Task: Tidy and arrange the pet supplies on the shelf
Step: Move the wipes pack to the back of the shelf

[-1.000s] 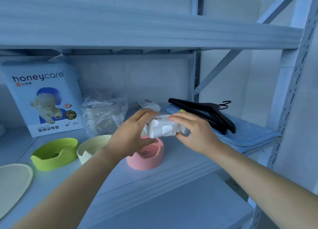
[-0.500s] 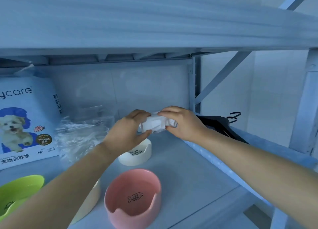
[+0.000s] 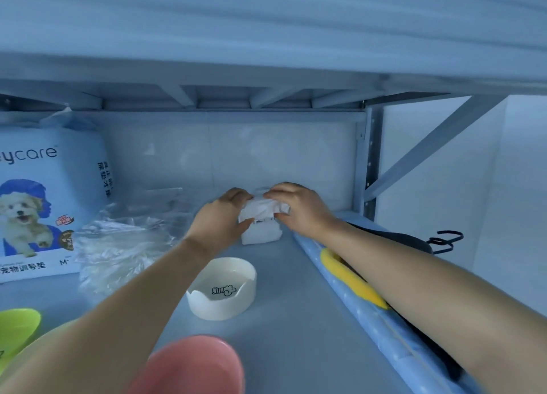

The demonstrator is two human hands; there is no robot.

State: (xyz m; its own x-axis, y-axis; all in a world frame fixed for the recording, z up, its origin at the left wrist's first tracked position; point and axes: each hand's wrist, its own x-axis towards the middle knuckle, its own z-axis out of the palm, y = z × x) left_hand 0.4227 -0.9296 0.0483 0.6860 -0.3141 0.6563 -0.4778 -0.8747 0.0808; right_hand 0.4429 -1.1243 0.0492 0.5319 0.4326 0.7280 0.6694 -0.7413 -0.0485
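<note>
Gripping white pack (image 3: 264, 208) at both ends w/ L hand (image 3: 220, 217) and R hand (image 3: 299, 208), fingers curled round it, deep at back of shelf (image 3: 296, 305), directly atop 2nd white pack (image 3: 260, 236). Nearer than L hand: white bowl (image 3: 222, 294), then pink bowl (image 3: 192, 367); to L of it, clear plastic bag (image 3: 124, 239) and pet-pad pkg (image 3: 38, 204). Under R forearm: blue mat (image 3: 367, 322) w/ yellow item (image 3: 349, 278), black hangers (image 3: 399, 239) beyond.

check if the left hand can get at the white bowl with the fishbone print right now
Probably yes. The white bowl sits uncovered, closer in than the left hand, with nothing blocking it. That hand must first release the white pack it grips together with the right hand.
</note>
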